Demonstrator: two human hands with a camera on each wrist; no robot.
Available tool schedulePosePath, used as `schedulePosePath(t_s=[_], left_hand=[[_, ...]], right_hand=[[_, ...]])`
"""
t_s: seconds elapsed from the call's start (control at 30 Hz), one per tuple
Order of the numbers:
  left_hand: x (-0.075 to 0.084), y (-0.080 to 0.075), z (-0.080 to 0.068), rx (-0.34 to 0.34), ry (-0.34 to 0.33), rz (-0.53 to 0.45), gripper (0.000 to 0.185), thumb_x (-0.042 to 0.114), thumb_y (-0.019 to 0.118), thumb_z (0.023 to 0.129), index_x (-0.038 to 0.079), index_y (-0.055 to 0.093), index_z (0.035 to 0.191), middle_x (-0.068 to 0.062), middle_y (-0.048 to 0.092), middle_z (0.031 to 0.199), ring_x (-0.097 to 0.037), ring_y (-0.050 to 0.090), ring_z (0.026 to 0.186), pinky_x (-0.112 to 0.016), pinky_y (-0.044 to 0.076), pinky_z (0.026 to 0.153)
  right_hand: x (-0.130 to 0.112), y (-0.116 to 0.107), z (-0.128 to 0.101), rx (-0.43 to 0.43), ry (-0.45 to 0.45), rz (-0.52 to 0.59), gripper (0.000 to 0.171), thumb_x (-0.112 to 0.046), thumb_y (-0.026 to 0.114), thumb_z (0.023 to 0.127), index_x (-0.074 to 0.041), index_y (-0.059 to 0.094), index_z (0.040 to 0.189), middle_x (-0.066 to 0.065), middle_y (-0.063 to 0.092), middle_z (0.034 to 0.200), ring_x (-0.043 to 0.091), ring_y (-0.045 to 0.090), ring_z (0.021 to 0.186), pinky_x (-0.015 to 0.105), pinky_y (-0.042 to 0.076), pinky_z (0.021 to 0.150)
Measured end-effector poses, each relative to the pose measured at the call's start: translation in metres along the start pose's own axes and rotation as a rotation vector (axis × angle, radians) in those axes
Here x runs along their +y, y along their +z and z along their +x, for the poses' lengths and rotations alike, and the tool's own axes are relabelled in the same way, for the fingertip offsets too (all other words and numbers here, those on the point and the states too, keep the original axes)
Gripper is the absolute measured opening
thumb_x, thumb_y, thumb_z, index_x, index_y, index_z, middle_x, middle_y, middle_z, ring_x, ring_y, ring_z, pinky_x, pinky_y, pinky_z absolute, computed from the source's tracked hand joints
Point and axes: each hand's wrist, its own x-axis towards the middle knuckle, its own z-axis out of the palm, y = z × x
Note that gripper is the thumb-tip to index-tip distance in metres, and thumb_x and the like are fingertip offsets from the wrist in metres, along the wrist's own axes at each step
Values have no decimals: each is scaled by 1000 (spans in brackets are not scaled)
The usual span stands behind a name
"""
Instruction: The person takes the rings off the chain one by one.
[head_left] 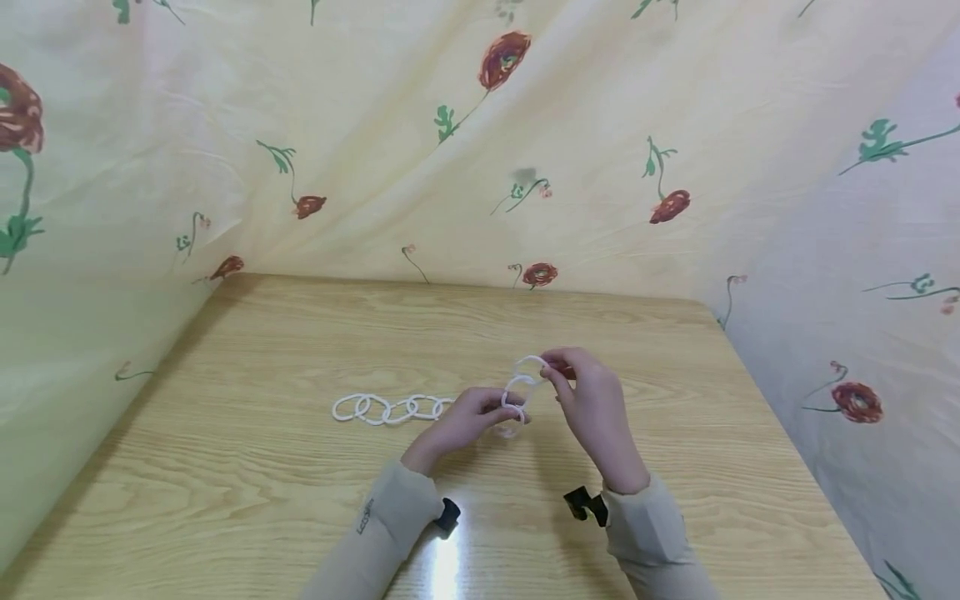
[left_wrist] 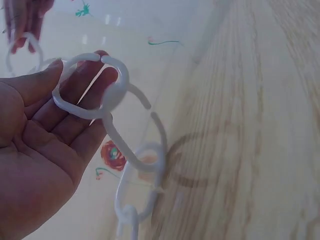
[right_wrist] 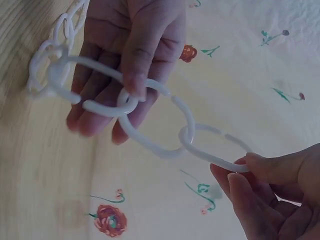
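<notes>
White plastic ring chain (head_left: 390,408) trails left across the counter (head_left: 262,467); its raised right end spans both hands: left hand (head_left: 468,417) pinches one ring, right hand (head_left: 588,400) pinches the end ring (right_wrist: 215,147), keeping the links taut.

Light wood-grain surface (head_left: 262,467), rectangular. On it, left of centre: white plastic ring chain (head_left: 386,408), lying flat, running left to right.

Light wood-grain desk (head_left: 675,533) with wavy darker streaks, pale cream cloth (head_left: 390,167) printed with red flowers and green stems hung behind it and along both sides, a bright patch of glare (head_left: 446,567) on the desk's near edge
</notes>
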Motion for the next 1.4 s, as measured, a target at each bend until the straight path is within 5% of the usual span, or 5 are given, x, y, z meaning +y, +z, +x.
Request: schedulePosePath(t_s=[0.13, 0.4, 0.87, 1.2, 1.4], left_hand=[[1, -2, -4, 15, -4, -9, 27, 12, 53, 99, -6, 63, 117, -19, 72, 105, -28, 67, 109, -33, 53, 99], [-3, -7, -9, 81, -2, 5, 23, 13, 58, 96, -4, 66, 110, -18, 73, 102, -31, 68, 99, -29, 56, 89], [-2, -16, -23, 172, -3, -17, 18, 14, 58, 97, -2, 66, 96, -19, 70, 88, -8, 66, 81, -50, 55, 87], [-7, -16, -30, 185, 14, -94, 20, 9, 54, 98, -10, 62, 99, -26, 66, 94, -5, 66, 81, -28, 60, 84], [-7, -17, -36, 209, 19, -50, 21, 11, 54, 99, -8, 63, 96, -25, 67, 92, -3, 64, 78, -34, 61, 81]], right_hand=[[7, 1, -1, -43, 107, 111, 16, 2, 63, 90, 2, 67, 106, 16, 67, 92, 30, 69, 82, 20, 58, 55], [15, 5, -2, -101, 303, 277, 20, -2, 56, 96, 5, 63, 114, 20, 61, 102, 33, 70, 89, 18, 58, 57], [30, 16, -12, -184, 470, 374, 20, -5, 56, 97, 3, 64, 114, 23, 67, 107, 28, 71, 89, 20, 59, 58], [37, 30, -21, -187, 536, 444, 21, -7, 58, 96, 3, 66, 113, 22, 71, 100, 21, 72, 82, 21, 58, 56], [43, 46, -27, -123, 618, 579, 20, -7, 62, 94, 2, 66, 112, 19, 70, 100, 10, 70, 74, 20, 57, 55]])
